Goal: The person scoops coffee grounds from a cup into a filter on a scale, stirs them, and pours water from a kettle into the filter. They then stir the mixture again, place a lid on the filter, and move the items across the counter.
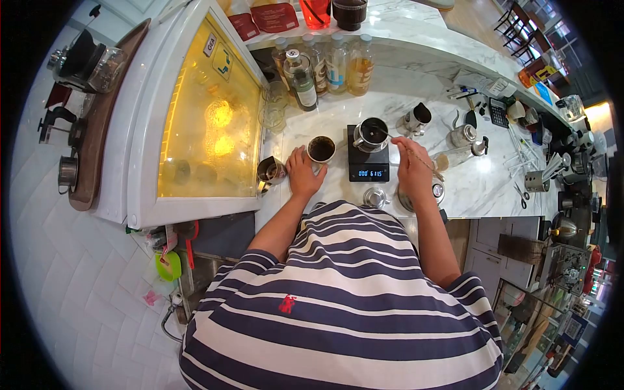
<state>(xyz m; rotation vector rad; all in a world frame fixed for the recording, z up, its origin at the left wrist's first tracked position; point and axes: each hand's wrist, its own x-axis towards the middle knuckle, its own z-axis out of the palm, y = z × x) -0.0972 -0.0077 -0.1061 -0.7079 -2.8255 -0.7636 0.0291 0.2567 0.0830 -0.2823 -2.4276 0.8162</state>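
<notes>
My left hand point(303, 170) grips a small cup of dark coffee grounds point(321, 149) on the marble counter point(455, 182). To its right, my right hand point(411, 166) holds a long thin spoon point(398, 140) whose tip reaches into a metal filter cup point(371, 134). That cup stands on a black digital scale point(368, 156) with a lit display. A metal lid point(376, 197) and a round metal piece point(437, 192) lie near the counter's front edge beside my right wrist.
A lit glass display case point(201, 123) stands at the left, with a metal cup point(270, 171) beside it. Several bottles point(325, 68) line the back. Small pitchers point(416, 119), a glass point(455, 157), a calculator point(498, 112) and tools crowd the right side.
</notes>
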